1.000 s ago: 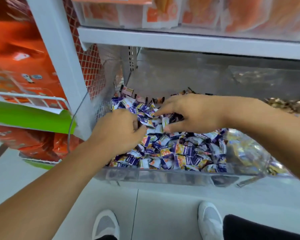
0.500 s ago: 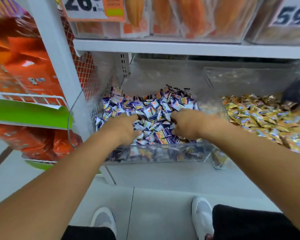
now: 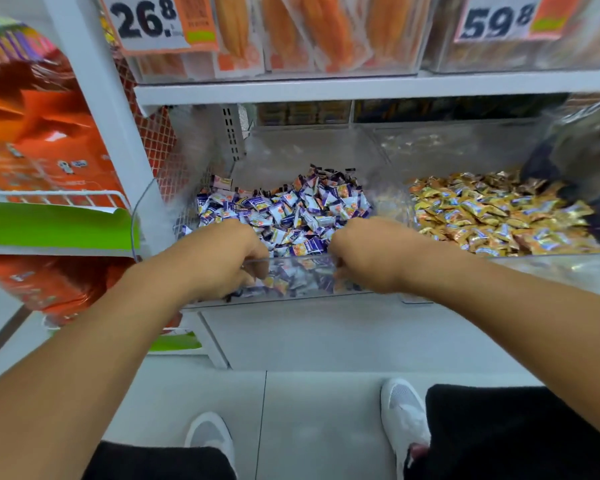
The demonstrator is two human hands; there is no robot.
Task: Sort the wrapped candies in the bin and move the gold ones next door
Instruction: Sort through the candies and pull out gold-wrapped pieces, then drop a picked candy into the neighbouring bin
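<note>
Both hands have drawn back to the clear bin's [image 3: 291, 271] 6 o'clock wall. Left hand [image 3: 222, 261] and right hand [image 3: 367, 258] curl into purple-wrapped candies [image 3: 284, 209]; whether either grip clamps one, I cannot tell. Gold candies [image 3: 492, 209] lie at 3 o'clock; digging blind risks spilling wrappers over the rim.

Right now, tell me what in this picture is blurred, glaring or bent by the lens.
Head view: wide-angle lens bows the shelf post and upper shelf edge; the dark object at far right is smeared beyond recognition; the clear bin's front wall carries soft reflections that dull the candies behind it; purple candies and gold candies read sharp enough by colour; both price tags legible.
</note>
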